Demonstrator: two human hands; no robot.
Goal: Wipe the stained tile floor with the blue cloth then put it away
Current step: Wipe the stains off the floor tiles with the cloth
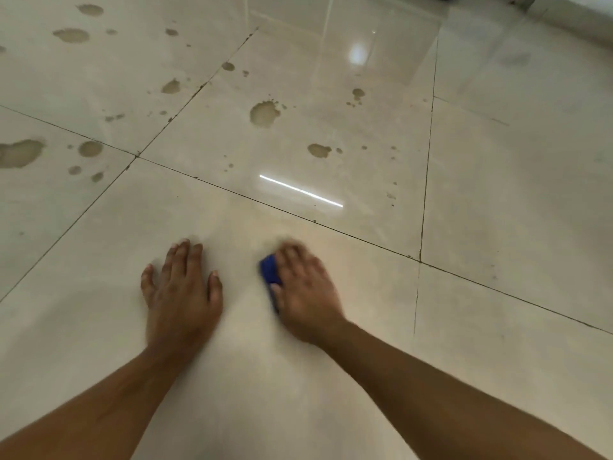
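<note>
The right hand (306, 293) presses the blue cloth (270, 272) flat on the near tile of the floor (497, 194), fingers spread over it for scrubbing. The left hand (182, 290) lies open-palmed beside it, likely as a brace. Brown stains (264, 113) lie beyond, unwiped.

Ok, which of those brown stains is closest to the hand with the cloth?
The oval stain just beyond the bright light streak, one tile ahead of the right hand pressing the blue cloth. The others lie farther ahead or far left.
</note>
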